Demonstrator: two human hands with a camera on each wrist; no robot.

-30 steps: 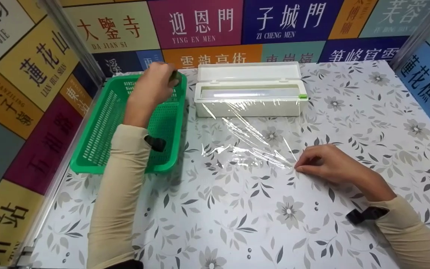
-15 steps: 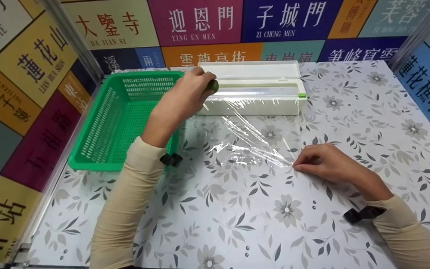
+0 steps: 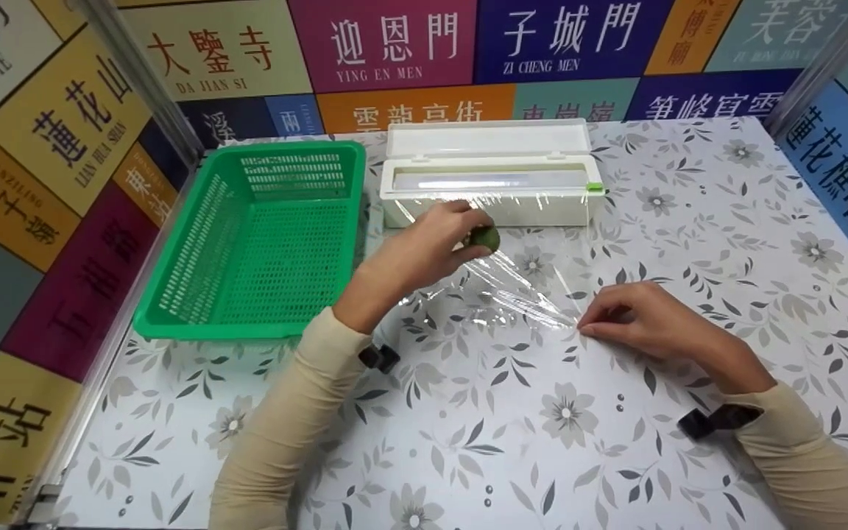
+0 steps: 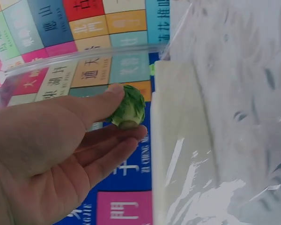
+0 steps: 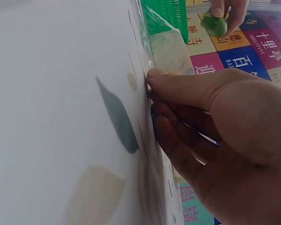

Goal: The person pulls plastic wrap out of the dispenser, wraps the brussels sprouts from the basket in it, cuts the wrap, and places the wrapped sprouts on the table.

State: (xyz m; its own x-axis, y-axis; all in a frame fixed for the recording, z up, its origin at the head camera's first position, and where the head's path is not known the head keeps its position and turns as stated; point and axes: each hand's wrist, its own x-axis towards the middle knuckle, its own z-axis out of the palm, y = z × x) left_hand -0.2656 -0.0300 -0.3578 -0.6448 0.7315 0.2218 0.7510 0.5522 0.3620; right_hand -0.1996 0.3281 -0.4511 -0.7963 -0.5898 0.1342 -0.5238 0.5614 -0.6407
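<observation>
My left hand [image 3: 431, 246] pinches a Brussels sprout [image 3: 484, 238] between thumb and fingers, above the drawn-out plastic wrap [image 3: 505, 298]. In the left wrist view the Brussels sprout [image 4: 129, 108] shows green leaves and a pale cut stem. With thumb and fingertips, my right hand [image 3: 645, 324] pinches the near right corner of the clear wrap, low at the tabletop. The wrap runs back to a white dispenser box [image 3: 490, 212], whose lid [image 3: 490, 140] is raised. In the right wrist view, the right fingers [image 5: 178, 140] are curled close to the table surface.
A green perforated basket [image 3: 359, 221] stands left of the dispenser; no contents are visible in it. A small green slider [image 3: 595, 187] sits at the dispenser's right end. Sign-printed panels [image 3: 394, 44] border the table [image 3: 564, 471] at the back and sides.
My left hand has moved from over the basket rightward and nearer, carrying the Brussels sprout to above the wrap. The right hand stays at the wrap's corner.
</observation>
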